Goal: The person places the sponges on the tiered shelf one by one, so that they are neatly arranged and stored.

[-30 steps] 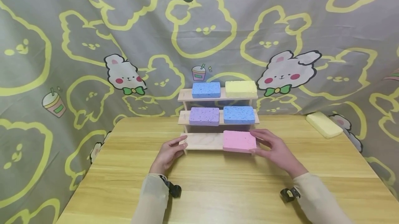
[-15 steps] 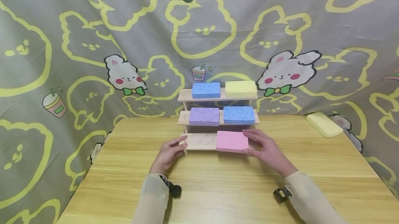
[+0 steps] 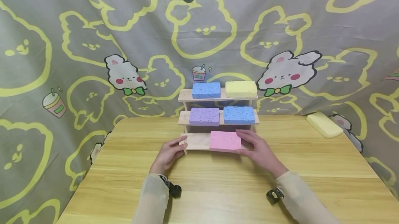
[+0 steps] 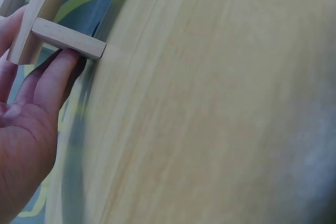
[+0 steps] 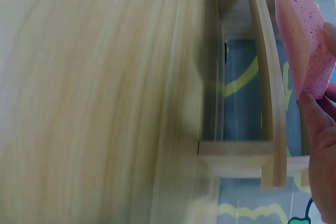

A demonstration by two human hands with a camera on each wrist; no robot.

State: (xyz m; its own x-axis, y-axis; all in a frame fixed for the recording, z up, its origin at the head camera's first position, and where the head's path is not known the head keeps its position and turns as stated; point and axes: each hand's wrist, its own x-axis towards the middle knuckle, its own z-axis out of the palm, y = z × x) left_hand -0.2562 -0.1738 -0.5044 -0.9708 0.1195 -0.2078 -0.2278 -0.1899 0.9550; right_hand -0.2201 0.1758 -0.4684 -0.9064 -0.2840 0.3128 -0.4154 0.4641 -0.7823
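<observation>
The left arm (image 3: 152,198) stretches toward the shelf (image 3: 196,141), its wrist (image 3: 158,172) in front and to the left of it; the left hand (image 3: 169,153) grips the shelf's left end between thumb and fingers. The right arm (image 3: 303,196) slants in, wrist (image 3: 281,172) in front and to the right of the shelf. The right hand (image 3: 261,152) holds a pinch at the shelf's lower right, thumb nearer the front.

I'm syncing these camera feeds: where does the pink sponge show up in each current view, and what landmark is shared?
Head: pink sponge below and right of centre, held in the right hand.
Left wrist: not in the picture.
Right wrist: pink sponge at the upper right.
Shared landmark: wooden rack, central in head, upper left in left wrist, right of centre in right wrist.
</observation>
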